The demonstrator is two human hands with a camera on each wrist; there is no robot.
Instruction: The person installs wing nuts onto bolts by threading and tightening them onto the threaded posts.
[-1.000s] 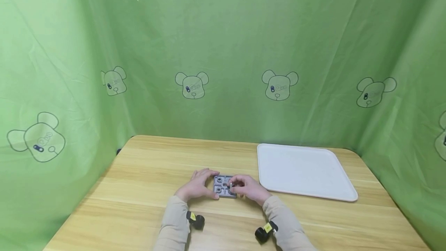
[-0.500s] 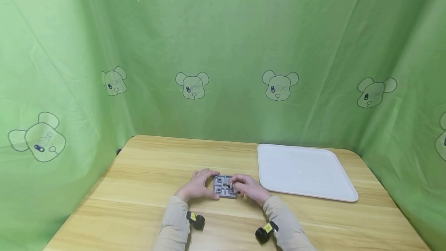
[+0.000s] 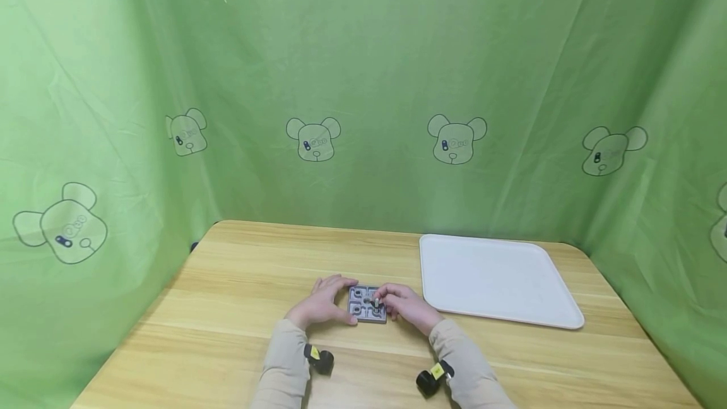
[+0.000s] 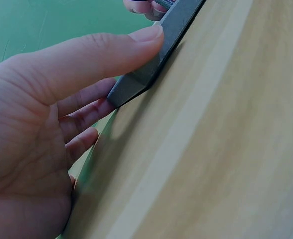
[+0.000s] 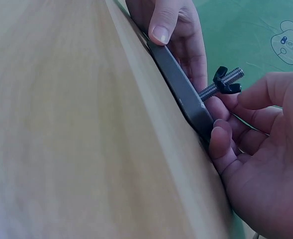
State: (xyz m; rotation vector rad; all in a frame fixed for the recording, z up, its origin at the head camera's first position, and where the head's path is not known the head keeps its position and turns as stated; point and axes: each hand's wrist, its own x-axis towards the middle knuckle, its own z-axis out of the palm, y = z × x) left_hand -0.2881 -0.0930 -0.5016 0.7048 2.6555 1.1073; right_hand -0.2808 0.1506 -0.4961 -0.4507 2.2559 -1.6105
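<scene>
Little has moved at the head view's lower centre but the right hand, pinching the wing nut apparently mid-turn while the left hand grips the plate.

To my right, a white tray lies on the wood-grain table; before me hangs a green curtain bearing bear-face outlines.

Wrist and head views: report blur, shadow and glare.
Head: soft light, bolt too small to show its thread; left wrist: dark, soft-edged shadow beside the gray plate; right wrist: wing nut fairly sharp, wood-grain tabletop blurred, pale bluish glare at lower left.
</scene>
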